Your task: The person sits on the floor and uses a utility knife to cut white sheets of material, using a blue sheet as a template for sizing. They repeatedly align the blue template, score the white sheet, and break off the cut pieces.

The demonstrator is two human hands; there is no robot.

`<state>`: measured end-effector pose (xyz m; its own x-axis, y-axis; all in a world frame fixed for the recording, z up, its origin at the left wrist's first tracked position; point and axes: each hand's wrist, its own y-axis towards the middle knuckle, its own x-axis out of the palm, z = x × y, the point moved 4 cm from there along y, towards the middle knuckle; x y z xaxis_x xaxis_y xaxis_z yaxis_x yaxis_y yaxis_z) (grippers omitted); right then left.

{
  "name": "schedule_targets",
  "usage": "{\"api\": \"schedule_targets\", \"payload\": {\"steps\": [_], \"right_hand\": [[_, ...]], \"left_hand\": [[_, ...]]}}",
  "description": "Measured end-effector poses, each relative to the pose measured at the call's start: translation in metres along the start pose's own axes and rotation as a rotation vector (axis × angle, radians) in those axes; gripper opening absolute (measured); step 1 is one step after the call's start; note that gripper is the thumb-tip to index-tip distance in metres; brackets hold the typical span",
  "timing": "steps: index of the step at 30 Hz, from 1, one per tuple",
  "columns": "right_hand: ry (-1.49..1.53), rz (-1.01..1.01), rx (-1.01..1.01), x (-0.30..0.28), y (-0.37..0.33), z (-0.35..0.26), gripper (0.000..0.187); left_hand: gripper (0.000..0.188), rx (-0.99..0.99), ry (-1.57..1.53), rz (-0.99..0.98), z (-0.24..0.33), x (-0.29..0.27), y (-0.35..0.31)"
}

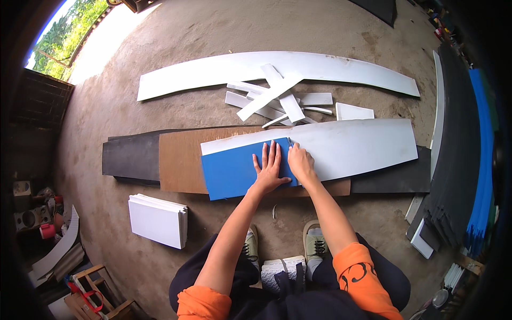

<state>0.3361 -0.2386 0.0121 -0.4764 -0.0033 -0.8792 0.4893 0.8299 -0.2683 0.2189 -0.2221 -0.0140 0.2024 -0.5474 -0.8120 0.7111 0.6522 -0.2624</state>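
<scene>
Fingers spread, my left hand (270,168) presses flat on a blue rectangular sheet (226,173). This sheet lies over the left part of a long white foam board (362,146). At the blue sheet's right edge, my right hand (302,162) is closed around a small dark tool, apparently a utility knife (290,142); most of it is hidden in the fist. Under the white board are a brown board (181,160) and dark grey boards (130,154), stacked on the floor.
Beyond the stack lie white offcut strips (274,96) and a long curved white board (213,72). A pile of white rectangular pieces (156,220) sits at the near left. Long black sheets (453,144) and blue sheets (481,154) line the right side. A wooden frame (98,288) stands lower left.
</scene>
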Motion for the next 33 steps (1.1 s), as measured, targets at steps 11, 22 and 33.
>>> {"api": "schedule_targets", "payload": {"steps": [11,22,33], "right_hand": [[0.002,-0.057,0.027,0.004,0.005,-0.009,0.026],[0.052,-0.518,0.29,-0.002,0.0,-0.01,0.024],[-0.032,-0.355,0.222,0.022,-0.105,0.032,0.027]], "left_hand": [[0.114,0.001,-0.016,0.01,-0.003,-0.003,0.001],[0.118,-0.031,-0.011,0.006,-0.002,-0.004,0.0],[0.118,0.009,0.031,0.026,-0.003,0.002,-0.003]]}}
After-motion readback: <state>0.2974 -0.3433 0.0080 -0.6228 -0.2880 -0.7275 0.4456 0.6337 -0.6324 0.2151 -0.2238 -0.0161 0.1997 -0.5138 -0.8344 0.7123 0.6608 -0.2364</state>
